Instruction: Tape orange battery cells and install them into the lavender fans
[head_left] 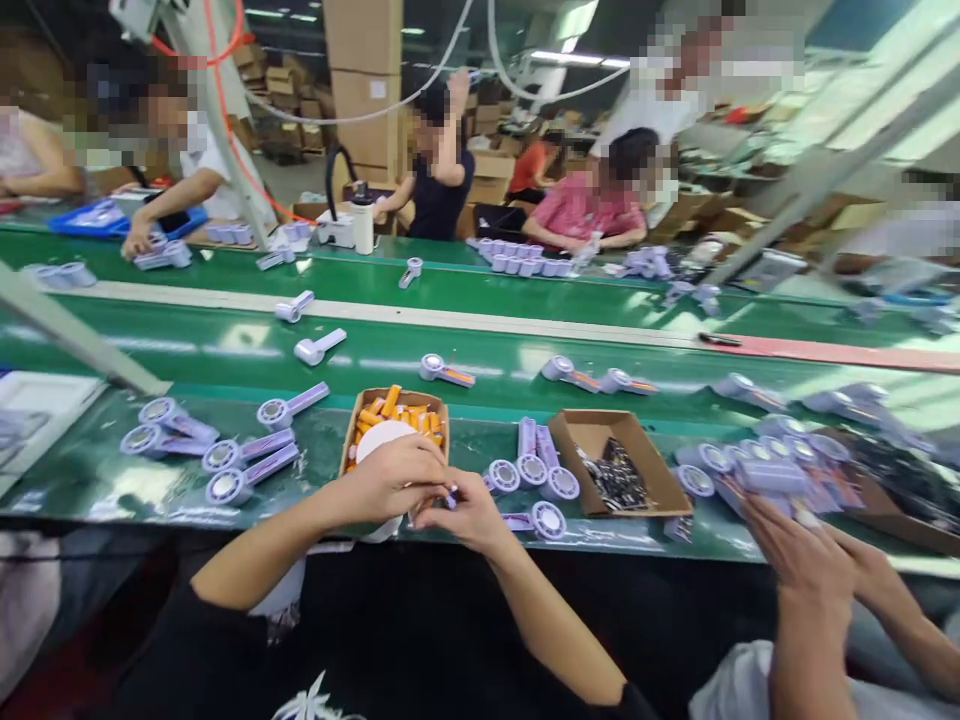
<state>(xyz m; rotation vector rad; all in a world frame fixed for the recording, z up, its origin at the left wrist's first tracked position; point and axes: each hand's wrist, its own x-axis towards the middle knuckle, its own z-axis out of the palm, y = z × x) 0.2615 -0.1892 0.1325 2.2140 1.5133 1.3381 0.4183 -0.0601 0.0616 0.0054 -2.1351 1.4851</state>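
My left hand (394, 478) and my right hand (465, 510) meet at the near edge of the green table (90, 480), fingers pinched together round a small lilac part (452, 496) that is mostly hidden. Just behind them stands a cardboard box of orange cylinders (395, 412) with a white round piece (381, 438) lying on it. Lilac handheld fan pieces (534, 468) lie right of my hands. More fan pieces (225, 462) lie to the left.
A cardboard box of small dark metal parts (616, 475) sits to the right. A co-worker's hands (810, 555) work at a pile of fan pieces (772, 465) at the far right. Single fans ride the green conveyor belt (480, 335). Several people sit across it.
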